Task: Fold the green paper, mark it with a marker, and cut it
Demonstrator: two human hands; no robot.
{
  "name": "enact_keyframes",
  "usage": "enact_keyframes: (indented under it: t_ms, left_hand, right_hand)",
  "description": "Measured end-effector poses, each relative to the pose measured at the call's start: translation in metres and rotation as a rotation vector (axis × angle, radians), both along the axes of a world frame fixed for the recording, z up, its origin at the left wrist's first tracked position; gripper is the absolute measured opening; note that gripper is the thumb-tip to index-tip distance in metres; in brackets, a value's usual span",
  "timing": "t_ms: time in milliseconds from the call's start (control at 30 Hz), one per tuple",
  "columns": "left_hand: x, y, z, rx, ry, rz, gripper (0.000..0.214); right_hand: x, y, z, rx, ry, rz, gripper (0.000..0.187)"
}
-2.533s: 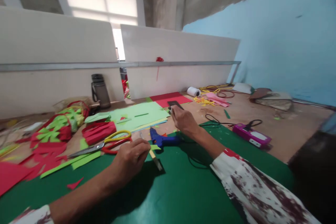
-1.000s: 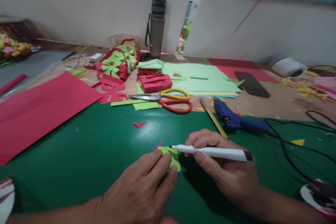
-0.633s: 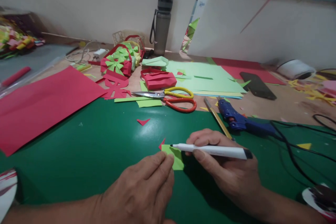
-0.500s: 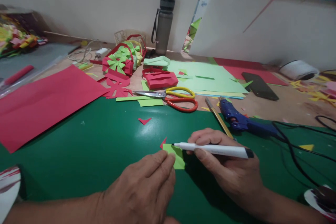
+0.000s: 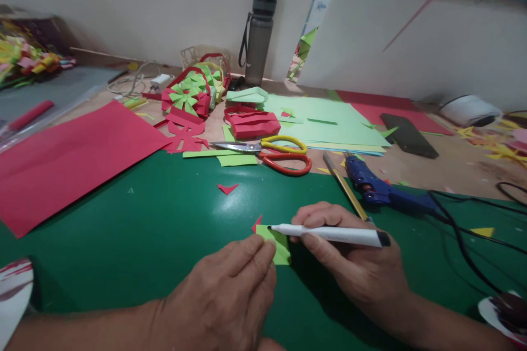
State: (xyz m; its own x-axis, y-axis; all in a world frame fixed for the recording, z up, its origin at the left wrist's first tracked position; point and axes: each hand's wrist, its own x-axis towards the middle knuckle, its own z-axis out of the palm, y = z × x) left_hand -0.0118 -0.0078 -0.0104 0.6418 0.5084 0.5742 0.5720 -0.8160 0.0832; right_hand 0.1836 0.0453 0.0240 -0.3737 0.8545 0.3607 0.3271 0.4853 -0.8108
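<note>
My right hand (image 5: 354, 263) grips a white marker (image 5: 329, 234), with its black tip on a small light-green paper piece (image 5: 278, 244). That piece lies on the green cutting mat (image 5: 144, 241). My left hand (image 5: 222, 299) lies over the near left part of the paper, fingertips pressed down on it and fingers held together. A small red paper scrap (image 5: 256, 224) pokes out just behind the green piece.
Scissors with yellow and red handles (image 5: 272, 152), a blue glue gun (image 5: 382, 192) with black cable, a craft knife (image 5: 345, 186), a black phone (image 5: 407, 134), a grey bottle (image 5: 259, 35), a large red sheet (image 5: 69, 153), light-green sheets (image 5: 325, 126) and red-green paper flowers (image 5: 187, 98) lie behind the mat.
Since 2.5 s ago the view dropped to the mat, and my right hand left the phone and now holds the marker. Over the last second the hands barely moved.
</note>
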Motion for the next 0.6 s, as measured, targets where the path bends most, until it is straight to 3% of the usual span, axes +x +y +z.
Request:
enact_keyframes:
  t_ms: [267,600]
  left_hand:
    - [-0.005,-0.002,0.016,-0.091,0.166,0.003,0.053]
    - [-0.004,-0.009,0.025,-0.167,0.227,0.082,0.052]
  right_hand:
    - [0.004,-0.001,-0.001,0.041,0.010,-0.025,0.009]
    - [0.033,-0.012,0.005,0.098,-0.044,-0.010,0.010]
